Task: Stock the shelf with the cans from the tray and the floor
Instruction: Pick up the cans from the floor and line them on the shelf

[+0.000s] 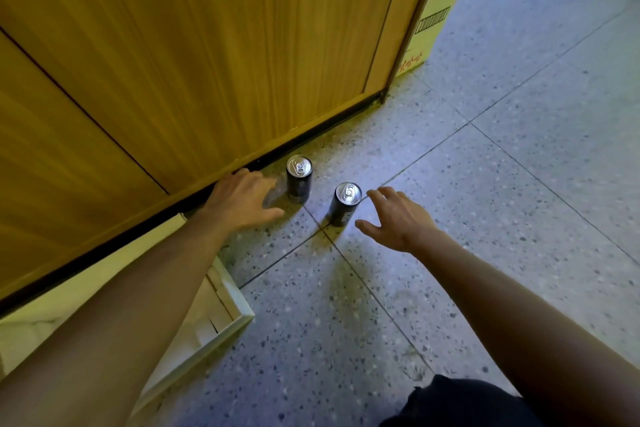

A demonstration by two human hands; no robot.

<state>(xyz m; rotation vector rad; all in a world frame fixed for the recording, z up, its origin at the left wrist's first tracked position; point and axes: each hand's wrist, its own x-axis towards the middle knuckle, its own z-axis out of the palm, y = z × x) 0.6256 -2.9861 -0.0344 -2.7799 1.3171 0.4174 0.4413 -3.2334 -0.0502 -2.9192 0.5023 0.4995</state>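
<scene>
Two slim black cans with silver tops stand upright on the speckled floor. The far can point(299, 180) is close to the foot of the wooden cabinet. The near can point(345, 205) stands a little to its right. My left hand point(239, 199) is just left of the far can, fingers spread, holding nothing. My right hand point(394, 218) is just right of the near can, fingers apart and empty. Neither hand touches a can. A white cardboard tray point(228, 291) lies at the lower left under my left forearm; its inside shows no cans.
A wooden cabinet point(207, 45) fills the upper left, its dark base strip running along the floor. A cardboard box point(436, 17) stands behind the cabinet's right corner. Tiled floor point(519, 166) stretches to the right. A dark-clothed knee point(460, 406) shows at the bottom edge.
</scene>
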